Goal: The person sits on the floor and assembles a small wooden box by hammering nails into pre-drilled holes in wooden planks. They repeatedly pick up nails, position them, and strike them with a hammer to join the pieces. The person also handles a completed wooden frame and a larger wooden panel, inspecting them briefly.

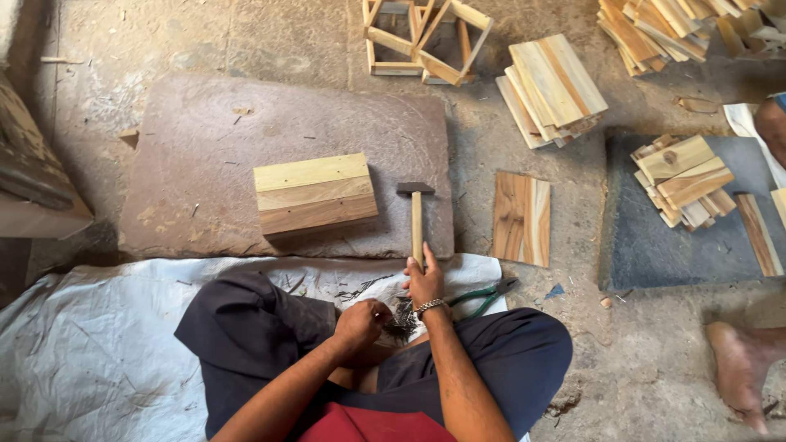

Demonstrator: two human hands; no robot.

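Pale wood, lightly worn, makes the handle of the hammer (416, 219), which lies flat on the stone slab (196, 180) with its dark steel head pointing away from the person. The right hand (423, 284) is wrapped around the butt of that handle, thumb over the top, a metal bracelet at the wrist. The left hand (359, 323) is bunched closed over a heap of small dark nails (401, 317) in the lap; whether it pinches one cannot be told. Both hands sit close together above the crossed legs.

One pair of green-handled pliers (483, 296) lies just beside the right wrist on the white sheet (90, 344) that covers the ground under the person.

On the slab, left of the hammer and apart from it, stands one box (315, 194) built of three visible boards, yellow at the far edge to brown at the near one. Nothing lies between hammer and box.

Right of the slab, one flat panel (521, 218) of joined strips rests on the bare floor. Beyond it a stack of similar panels (551, 88) leans untidily. A dark mat (655, 245) holds a smaller pile of offcuts (684, 178). At the far edge lie open wooden frames (426, 39) and a heap of slats (655, 31). Another person's bare foot (741, 364) shows at the right.
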